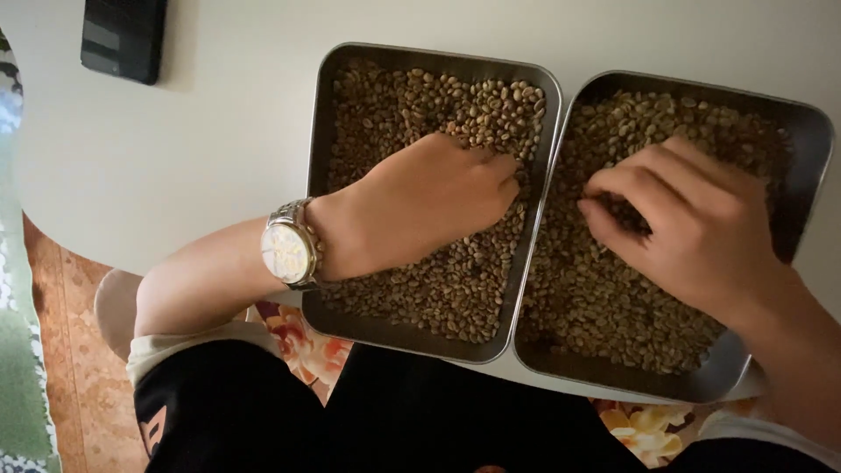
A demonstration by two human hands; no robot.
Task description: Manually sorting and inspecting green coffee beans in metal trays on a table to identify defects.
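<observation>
My left hand (pixel 429 206) lying palm down on the beans (pixel 455 289) in the left tray (pixel 326 96), fingers loosely together, gripping nothing — my right hand (pixel 692 223) curled, pinching beans in the right tray (pixel 810 131), both trays side by side on the white table (pixel 201 131).

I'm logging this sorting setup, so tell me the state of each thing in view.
Left tray: full of beans, on the table.
Right tray: full of beans, beside it.
Left hand: palm down on beans.
Right hand: fingers curled into beans.
Wristwatch: worn on left wrist.
Phone: screen dark, lying flat.
</observation>
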